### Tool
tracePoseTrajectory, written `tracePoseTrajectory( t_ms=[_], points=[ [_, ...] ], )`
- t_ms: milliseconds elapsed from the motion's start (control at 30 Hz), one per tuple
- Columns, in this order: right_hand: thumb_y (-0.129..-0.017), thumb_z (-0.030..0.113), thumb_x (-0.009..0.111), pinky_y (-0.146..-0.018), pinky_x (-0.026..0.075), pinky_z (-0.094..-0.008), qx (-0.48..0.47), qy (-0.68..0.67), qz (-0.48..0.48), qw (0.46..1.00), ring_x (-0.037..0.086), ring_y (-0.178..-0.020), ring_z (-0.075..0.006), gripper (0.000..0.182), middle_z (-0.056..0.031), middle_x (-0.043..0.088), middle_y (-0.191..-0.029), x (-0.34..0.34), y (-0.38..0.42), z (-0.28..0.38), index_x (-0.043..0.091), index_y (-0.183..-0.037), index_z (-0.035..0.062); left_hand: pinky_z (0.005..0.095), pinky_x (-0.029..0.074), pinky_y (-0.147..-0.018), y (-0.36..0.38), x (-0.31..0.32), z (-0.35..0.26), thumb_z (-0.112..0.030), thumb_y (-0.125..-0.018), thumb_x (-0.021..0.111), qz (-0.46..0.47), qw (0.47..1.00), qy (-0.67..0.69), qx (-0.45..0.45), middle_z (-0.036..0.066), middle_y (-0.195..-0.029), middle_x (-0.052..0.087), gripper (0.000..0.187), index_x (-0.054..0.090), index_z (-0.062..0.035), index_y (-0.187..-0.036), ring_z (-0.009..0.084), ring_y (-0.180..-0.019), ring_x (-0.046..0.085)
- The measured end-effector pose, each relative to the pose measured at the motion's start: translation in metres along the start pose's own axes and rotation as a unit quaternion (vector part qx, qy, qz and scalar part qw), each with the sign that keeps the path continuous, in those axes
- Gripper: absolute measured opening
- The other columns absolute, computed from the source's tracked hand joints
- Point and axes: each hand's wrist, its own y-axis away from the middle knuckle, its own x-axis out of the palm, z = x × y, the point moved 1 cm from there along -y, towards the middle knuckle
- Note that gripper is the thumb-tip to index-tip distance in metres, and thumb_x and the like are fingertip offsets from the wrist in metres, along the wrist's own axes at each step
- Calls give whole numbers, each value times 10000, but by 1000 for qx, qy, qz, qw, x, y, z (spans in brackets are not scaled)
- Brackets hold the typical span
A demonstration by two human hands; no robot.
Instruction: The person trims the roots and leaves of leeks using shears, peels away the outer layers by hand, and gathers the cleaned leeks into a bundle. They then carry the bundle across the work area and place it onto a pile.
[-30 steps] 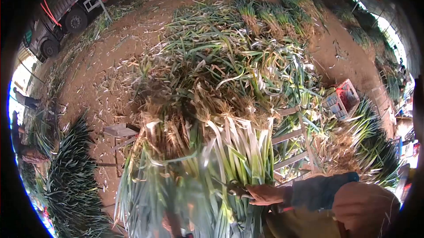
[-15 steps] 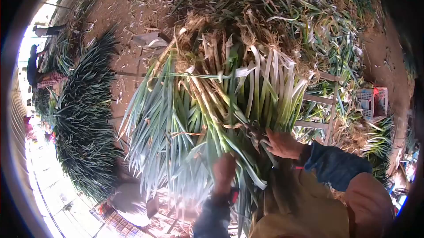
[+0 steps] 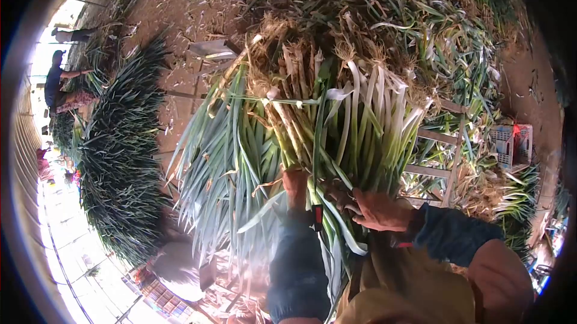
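A large heap of green onions (image 3: pixel 366 114) lies in front of me, with its roots away from me and its leaves toward me. My left hand (image 3: pixel 294 187) is on a few yellowish stalks (image 3: pixel 287 138) near the middle of the heap, its fingers wrapped round them. To the right, my right hand (image 3: pixel 381 210) is closed at the lower stalks; what lies between its fingers is too dark to make out. A thin green string (image 3: pixel 240 97) runs across the upper stalks.
Another leafy pile (image 3: pixel 120 174) stands at the left, with a person (image 3: pixel 54 84) beyond it. Loose leaves (image 3: pixel 457 54) cover the ground at the upper right. A wooden frame (image 3: pixel 430 171) and a plastic crate (image 3: pixel 511 142) are at the right.
My left hand has moved up and forward from the leaves onto the yellowish stalks. My right hand has stayed nearly in place, with its back now turned more toward the view.
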Motion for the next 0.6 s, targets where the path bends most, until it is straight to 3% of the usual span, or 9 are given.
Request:
tracePoseTrajectory(
  t_ms=[33, 100, 167, 233, 333, 367, 467, 500, 600],
  points=[
    [-756, 281, 621, -470, 432, -416, 24, -9, 32, 999, 551, -547, -348, 561, -217, 524, -678, 0, 1, 3, 333, -1071, -83, 303, 461, -633, 6, -2, -1, -106, -672, 629, 40, 992, 107, -57, 116, -786, 630, 233, 624, -6, -883, 214, -691, 600],
    [-756, 293, 621, -476, 432, -408, 63, -35, 69, 995, 546, -541, -343, 604, -214, 524, -683, -2, 5, 3, 320, -1107, -96, 229, 436, -603, 27, 7, -35, -13, -674, 605, 97, 991, 78, -58, 66, -784, 629, 283, 618, -13, -957, 129, -694, 580],
    [-756, 304, 620, -481, 430, -401, 90, -67, 75, 991, 541, -535, -338, 647, -208, 525, -685, -9, 8, 1, 308, -1143, -110, 225, 430, -601, 33, 17, -25, -29, -683, 610, 84, 994, 23, -60, 61, -797, 630, 313, 597, -11, -995, 129, -704, 580],
    [-762, 307, 612, -497, 434, -404, 82, -27, 98, 991, 539, -538, -340, 655, -202, 527, -688, -34, 21, 14, 305, -1160, -114, 272, 443, -605, 37, 27, -22, -94, -697, 645, 74, 995, 13, -61, 79, -819, 636, 367, 562, -21, -1046, 159, -728, 593],
    [-771, 307, 601, -512, 432, -413, 85, 33, 125, 988, 539, -565, -345, 640, -203, 530, -715, -34, 33, 23, 316, -1163, -111, 332, 455, -620, 40, 33, -38, -160, -699, 673, -7, 966, -259, 0, 112, -825, 638, 355, 571, -34, -1015, 215, -749, 612],
    [-773, 307, 597, -516, 430, -416, 87, 54, 132, 986, 539, -577, -347, 631, -205, 531, -727, -30, 35, 22, 322, -1161, -108, 391, 454, -633, 33, 35, -23, -210, -685, 694, -61, 973, -219, 45, 155, -808, 631, 350, 583, -44, -973, 302, -763, 616],
    [-771, 302, 600, -534, 433, -419, 44, -16, -39, 998, 541, -614, -355, 641, -222, 529, -766, 20, 21, -26, 316, -1159, -122, 412, 453, -641, 31, 31, -13, -236, -688, 685, -33, 932, -360, 4, 172, -790, 628, 318, 596, -56, -935, 355, -766, 603],
    [-765, 295, 604, -554, 445, -416, 95, -22, 3, 995, 549, -654, -363, 643, -241, 526, -797, 14, 7, -31, 318, -1156, -129, 419, 453, -643, 32, 32, -20, -242, -691, 680, -45, 937, -346, 5, 178, -788, 626, 313, 598, -57, -930, 364, -769, 599],
    [-764, 290, 605, -566, 458, -408, 83, -5, 8, 997, 554, -660, -366, 643, -241, 528, -794, -3, -1, -24, 317, -1159, -128, 435, 451, -647, 45, 33, -31, -257, -701, 663, -83, 939, -333, -8, 193, -785, 621, 301, 603, -58, -918, 379, -774, 591]
  ],
)
